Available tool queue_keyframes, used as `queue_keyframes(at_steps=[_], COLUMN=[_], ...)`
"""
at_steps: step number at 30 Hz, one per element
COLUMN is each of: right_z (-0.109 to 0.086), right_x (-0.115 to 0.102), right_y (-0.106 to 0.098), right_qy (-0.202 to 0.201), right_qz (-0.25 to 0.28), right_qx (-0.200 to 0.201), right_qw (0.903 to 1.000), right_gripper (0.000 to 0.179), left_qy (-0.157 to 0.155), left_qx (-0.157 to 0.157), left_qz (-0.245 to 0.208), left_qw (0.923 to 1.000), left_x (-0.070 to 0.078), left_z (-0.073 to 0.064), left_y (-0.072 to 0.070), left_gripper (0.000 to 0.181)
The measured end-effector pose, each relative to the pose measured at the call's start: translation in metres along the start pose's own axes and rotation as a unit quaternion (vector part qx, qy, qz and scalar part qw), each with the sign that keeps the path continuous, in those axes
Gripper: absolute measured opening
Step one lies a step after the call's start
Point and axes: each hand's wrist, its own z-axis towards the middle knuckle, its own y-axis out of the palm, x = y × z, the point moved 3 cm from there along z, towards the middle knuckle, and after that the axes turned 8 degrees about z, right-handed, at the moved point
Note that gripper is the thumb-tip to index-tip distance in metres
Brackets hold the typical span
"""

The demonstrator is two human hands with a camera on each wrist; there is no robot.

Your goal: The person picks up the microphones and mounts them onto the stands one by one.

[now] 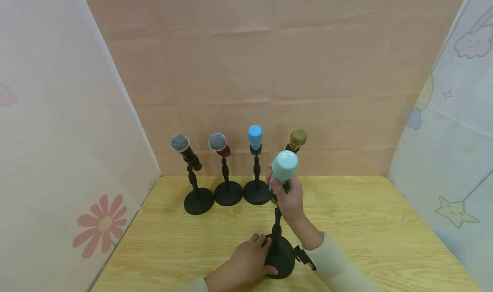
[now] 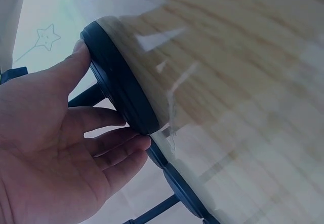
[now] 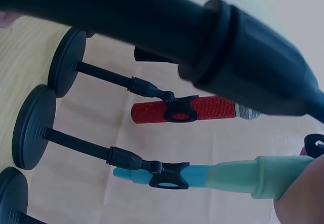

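Note:
A mint-green microphone [image 1: 285, 165] sits high over the front black stand, its round head tilted up. My right hand [image 1: 289, 200] grips its body near the stand's clip, which the fingers partly hide. In the right wrist view, the handle of the mint-green microphone [image 3: 238, 177] shows beside that hand [image 3: 302, 193]. Down at the table, my left hand [image 1: 246, 257] holds the round black base [image 1: 284, 257] by its edge. Thumb and fingers of the left hand [image 2: 61, 133] span the base [image 2: 121, 77] in the left wrist view.
Behind stand several microphones on black stands: a black one with a silver head [image 1: 179, 143], a red one [image 1: 218, 142], a blue one [image 1: 255, 135] and a gold one [image 1: 298, 137]. They line the back of the wooden table [image 1: 346, 223], near the backdrop [image 1: 231, 69].

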Motion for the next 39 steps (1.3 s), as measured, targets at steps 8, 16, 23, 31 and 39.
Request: queue_keyframes(at_steps=[8,16,23,31,39], right_z=[0.0035,0.0025,0.0002,-0.002,-0.0033], right_x=[0.0024,-0.0013,0.0008,-0.0015,-0.0009], right_y=[0.0012,0.0014,-0.0013,-0.0029,-0.0049], right_qy=[-0.018,-0.038,-0.019,-0.008,0.007], right_qz=[0.035,0.037,0.069,0.067,0.056], right_qx=[-0.009,-0.006,-0.014,-0.048,-0.05], right_qw=[0.9992,0.9985,0.9973,0.9966,0.9972], right_gripper=[0.03,0.049,0.051,0.039,0.021], left_qy=[0.0,0.003,0.001,-0.001,-0.006], left_qx=[-0.008,-0.011,-0.004,-0.006,-0.003], left_qz=[0.019,0.033,0.037,0.045,0.039], left_qw=[0.9998,0.9994,0.9993,0.999,0.9992], left_x=[0.0022,0.0036,0.0037,0.0038,0.0036], left_z=[0.002,0.004,0.0035,0.0054,0.0055], left_y=[0.0007,0.0025,0.0026,0.0048,0.0061], left_gripper=[0.08,0.081,0.081,0.082,0.082])
